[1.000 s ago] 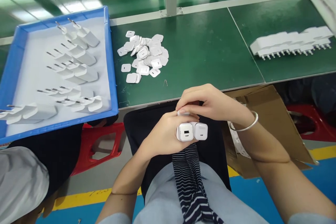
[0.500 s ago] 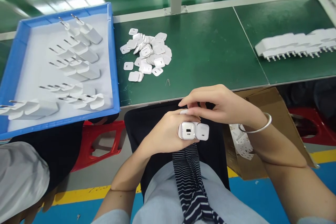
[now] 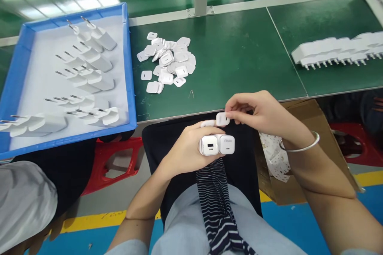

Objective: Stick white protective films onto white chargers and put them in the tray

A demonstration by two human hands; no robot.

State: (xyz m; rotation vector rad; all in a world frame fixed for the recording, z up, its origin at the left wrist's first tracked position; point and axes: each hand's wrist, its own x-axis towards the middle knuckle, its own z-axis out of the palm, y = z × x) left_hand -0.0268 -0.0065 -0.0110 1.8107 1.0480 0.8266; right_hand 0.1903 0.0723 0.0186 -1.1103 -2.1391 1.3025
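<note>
My left hand [image 3: 187, 143] is wrapped round two white plug chargers, their end faces turned up toward me. The nearer-left charger [image 3: 208, 145] shows a dark port opening and a slot beneath it. Beside it, the other charger [image 3: 226, 144] has a flat face with faint lettering and one small slot. A further white piece [image 3: 208, 123] pokes out by the fingers of this hand. Between thumb and fingertips, my right hand [image 3: 257, 111] pinches a small white cover plate [image 3: 222, 119] with a slot, just above the left hand.
On the green bench [image 3: 233, 55] lies a heap of white cover plates [image 3: 172, 59]. A blue tray [image 3: 131, 67] at left holds rows of pronged chargers. More chargers [image 3: 335, 50] stand in line at right. Below are a cardboard box [image 3: 317, 143], red stools, and another person's sleeve [image 3: 26, 203].
My right hand has moved right and away from the left hand, with the cover plate now plainly seen in its fingertips. The left hand has tilted slightly, shifting the chargers up and left.
</note>
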